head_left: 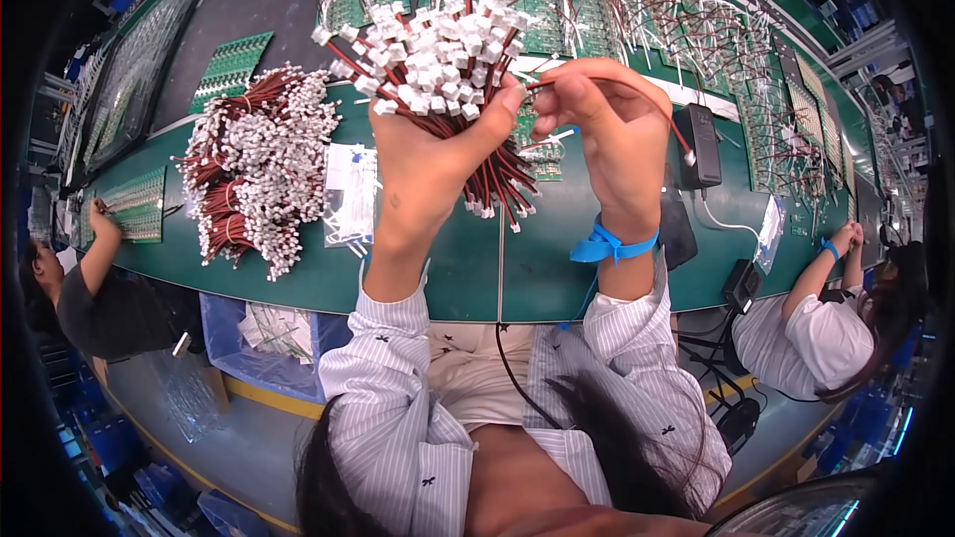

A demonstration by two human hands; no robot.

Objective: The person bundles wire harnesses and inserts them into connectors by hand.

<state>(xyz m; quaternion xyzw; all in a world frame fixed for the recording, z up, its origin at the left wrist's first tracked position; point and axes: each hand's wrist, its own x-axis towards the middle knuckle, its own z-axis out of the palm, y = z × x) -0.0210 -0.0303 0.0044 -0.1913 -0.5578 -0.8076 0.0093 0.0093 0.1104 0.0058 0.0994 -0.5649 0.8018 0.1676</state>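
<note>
My left hand point(430, 154) is closed around a thick bundle of red-and-black wire leads point(438, 60) with white plastic connectors, held upright above the green bench point(448, 268). My right hand point(607, 134) pinches a single red wire point(657, 99) drawn out of that bundle, its white end hanging to the right. A blue strap point(612, 244) circles my right wrist.
A large heap of similar wire bundles point(254, 174) lies on the bench to the left, beside clear plastic bags point(348, 194). Green circuit boards point(234, 65) and wired boards point(696, 30) cover the far side. A black box point(701, 144) sits right. Other people work at both sides.
</note>
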